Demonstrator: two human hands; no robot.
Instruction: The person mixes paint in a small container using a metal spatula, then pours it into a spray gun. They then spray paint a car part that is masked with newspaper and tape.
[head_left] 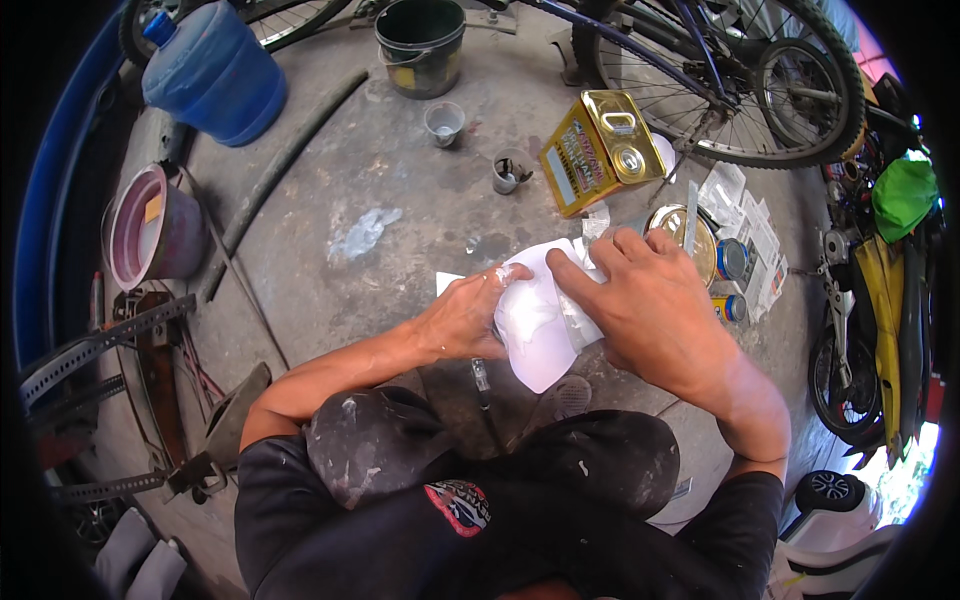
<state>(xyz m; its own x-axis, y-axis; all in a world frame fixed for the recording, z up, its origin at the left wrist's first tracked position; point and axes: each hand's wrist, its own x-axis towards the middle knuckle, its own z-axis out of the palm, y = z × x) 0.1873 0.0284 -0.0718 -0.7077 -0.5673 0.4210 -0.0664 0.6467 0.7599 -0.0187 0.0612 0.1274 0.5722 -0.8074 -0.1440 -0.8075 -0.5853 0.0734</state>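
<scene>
Near the middle of the scene, just beyond the person's knees, a white sheet (545, 365) is held up above the concrete floor (330, 310), with a wet-looking white blob (525, 312) spread on it. The left hand (455, 318) grasps the sheet from its left side, the thumb laid along its far edge and the other fingers mostly hidden beneath. The right hand (660, 305) is at the sheet's right side, fingers bent and thumb stretched toward the white blob; a pale, greyish strip (582, 325) shows just below that thumb, but I cannot tell whether the hand grips the strip, the sheet or both. Farther off and to the right stands a gold can (590, 160), with one clear cup (511, 175) to its left, dark stains inside, and another clear cup (444, 124) farther away. Beyond them is a dark bucket (425, 70). To the right of the right hand are a round tin (706, 255), two small blue-and-yellow tins and some newspaper (768, 250). A bicycle (845, 120) fills the far right. On the left are a pink bucket (190, 235) and, farther away, a big blue bottle (225, 85).
</scene>
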